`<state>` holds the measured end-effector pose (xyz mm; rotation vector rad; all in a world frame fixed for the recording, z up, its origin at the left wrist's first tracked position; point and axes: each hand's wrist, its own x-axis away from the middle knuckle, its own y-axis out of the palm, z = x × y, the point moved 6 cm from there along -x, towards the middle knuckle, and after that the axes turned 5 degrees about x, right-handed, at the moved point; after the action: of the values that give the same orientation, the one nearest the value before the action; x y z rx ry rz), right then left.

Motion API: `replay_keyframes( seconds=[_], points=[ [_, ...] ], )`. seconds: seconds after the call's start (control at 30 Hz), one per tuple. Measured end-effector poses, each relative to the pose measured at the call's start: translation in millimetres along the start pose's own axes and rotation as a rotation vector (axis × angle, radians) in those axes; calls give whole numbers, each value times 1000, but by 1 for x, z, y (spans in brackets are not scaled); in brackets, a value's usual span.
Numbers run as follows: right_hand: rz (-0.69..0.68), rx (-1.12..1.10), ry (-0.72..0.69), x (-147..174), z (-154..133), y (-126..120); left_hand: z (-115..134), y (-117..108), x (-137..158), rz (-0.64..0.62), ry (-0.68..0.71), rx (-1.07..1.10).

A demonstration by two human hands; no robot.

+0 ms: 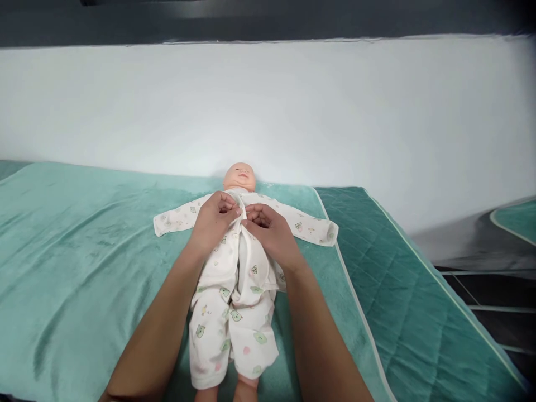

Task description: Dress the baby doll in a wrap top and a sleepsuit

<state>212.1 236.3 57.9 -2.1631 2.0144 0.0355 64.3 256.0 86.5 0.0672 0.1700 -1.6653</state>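
Note:
A baby doll point(239, 176) lies on its back, its head toward the wall and its feet toward me. It wears a white printed jacket point(255, 265) and matching trousers point(253, 335); the sleeves spread out to both sides. At the upper chest my left hand point(215, 215) pinches one front edge of the jacket. My right hand point(270, 229) grips the other front edge, close beside the left. Below the hands the jacket front hangs apart. The fingertips partly hide the spot where the two edges meet.
A light green blanket point(84, 262) lies under the doll, over a darker quilted green cover point(389, 290). Behind stands a white wall point(268, 106). At the right, metal bars point(494, 308) show beside the bed's edge.

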Motion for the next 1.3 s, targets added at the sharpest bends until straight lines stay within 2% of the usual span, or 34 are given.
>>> replay_keyframes(
  seconds=[0.27, 0.4, 0.57, 0.63, 0.73, 0.8, 0.87, 0.93, 1.0, 1.07, 1.13, 1.2, 1.3],
  points=[
    [29, 148, -15, 2, -8, 7, 5, 5, 4, -101, -48, -55],
    [40, 235, -19, 2, -10, 7, 7, 6, 4, -77, -39, -145],
    [23, 367, 25, 5, -14, 8, -1, 3, 2, -76, -77, -112],
    [22, 496, 22, 10, -22, 9, -1, 1, 2, -70, -72, -159],
    [30, 806, 46, 21, -37, 9, 5, 1, 2, -77, -2, -279],
    [-1, 989, 87, 30, -46, 11, 11, 2, 4, -92, 56, -365],
    [-54, 1083, 105, 37, -51, 13, 19, 1, 7, -111, 95, -454],
    [-88, 1091, 82, 40, -53, 13, 26, -1, 13, -164, 106, -533],
    [-108, 1044, 66, 40, -51, 11, 32, -2, 21, -281, 93, -594],
    [-127, 947, 73, 36, -48, 6, 36, -3, 30, -410, 70, -649],
    [-147, 821, 102, 33, -43, 3, 38, -3, 37, -485, 61, -697],
    [-172, 719, 115, 30, -41, 1, 40, -3, 39, -493, 73, -717],
    [-190, 651, 116, 27, -38, 1, 40, -1, 35, -440, 94, -707]
  ],
)
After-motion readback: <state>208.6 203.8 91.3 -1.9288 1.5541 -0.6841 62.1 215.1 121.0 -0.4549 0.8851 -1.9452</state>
